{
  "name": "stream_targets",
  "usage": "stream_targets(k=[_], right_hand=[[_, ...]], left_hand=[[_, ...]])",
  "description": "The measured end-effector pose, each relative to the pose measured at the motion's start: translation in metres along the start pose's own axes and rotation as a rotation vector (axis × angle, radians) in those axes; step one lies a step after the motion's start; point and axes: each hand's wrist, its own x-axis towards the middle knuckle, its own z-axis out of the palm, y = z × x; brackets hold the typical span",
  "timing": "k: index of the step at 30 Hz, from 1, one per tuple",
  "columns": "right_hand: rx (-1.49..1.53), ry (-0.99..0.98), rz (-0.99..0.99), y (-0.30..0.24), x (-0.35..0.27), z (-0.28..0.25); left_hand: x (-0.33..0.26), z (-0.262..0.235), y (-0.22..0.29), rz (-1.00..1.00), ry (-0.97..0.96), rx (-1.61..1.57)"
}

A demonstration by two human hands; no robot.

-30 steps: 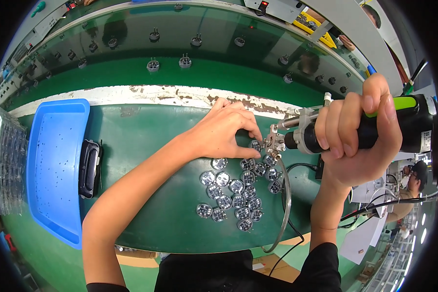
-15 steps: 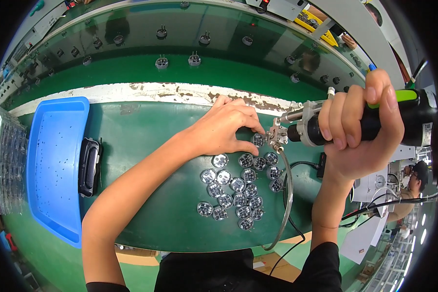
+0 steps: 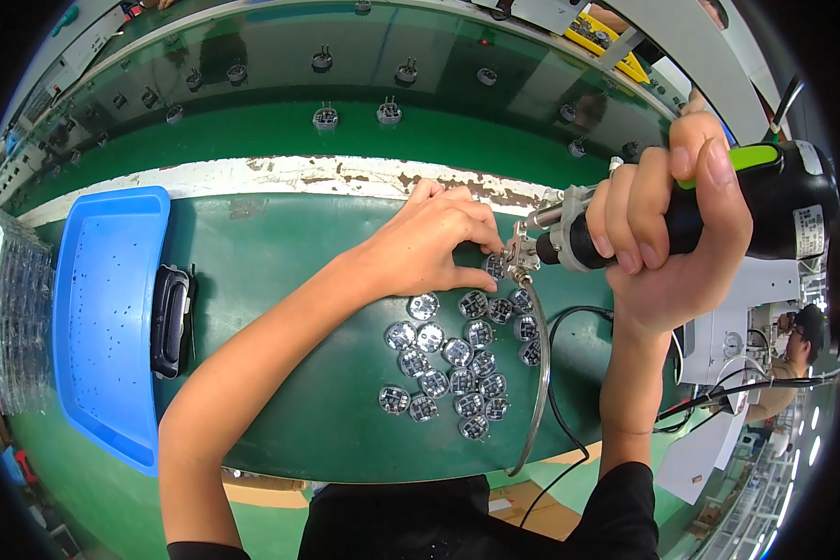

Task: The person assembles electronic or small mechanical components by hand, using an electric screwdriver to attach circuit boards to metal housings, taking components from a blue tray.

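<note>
**L hand pinching a round part, R hand gripping a driver**

So the part sits a bit right of center on the green table, between L thumb and fingertips, held down low near the table's far side. R hand's fingers are wrapped round the driver, a fat black thing w/ a green strip, lying roughly level at right of frame. Its metal head points left, right up at the part; can't tell if the tip's actually touching tbh.

Clear tube drops from the head toward bottom center, black cable just beside it.

Bunch of loose parts, same round kind, grouped below L hand, mid frame, some touching.

Far left: blue tray w/ dark specks, black box tucked against its right side, stack of clear trays at the edge.

Up top, green belt w/ more parts spaced out, prongs up on a few. Yellow bin upper right, plus a person at far right.
</note>
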Motion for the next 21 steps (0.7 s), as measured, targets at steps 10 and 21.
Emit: stream_targets(k=[10, 21], right_hand=[[-0.114, 0.047, -0.015, 0.006, 0.002, 0.005], [0.15, -0.234, -0.186, -0.035, -0.006, -0.022]], left_hand=[[0.002, 0.0, 0.003, -0.027, -0.011, 0.021], [0.005, 0.0, 0.002, -0.009, 0.004, 0.011]])
